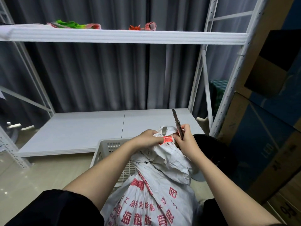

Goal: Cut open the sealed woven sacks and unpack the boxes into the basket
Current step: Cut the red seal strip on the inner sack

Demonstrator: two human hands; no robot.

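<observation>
A white woven sack point(156, 185) is gripped at its red-sealed neck by the left hand point(147, 138) — fingers curled round it — while a utility knife point(177, 123) is pinched in the right hand point(187, 138), beside a basket point(104, 149).

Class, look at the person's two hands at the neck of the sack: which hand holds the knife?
The right hand grips the knife, blade pointing up and away. The left hand holds no tool; it grips the bunched sack neck by the red tag.
</observation>
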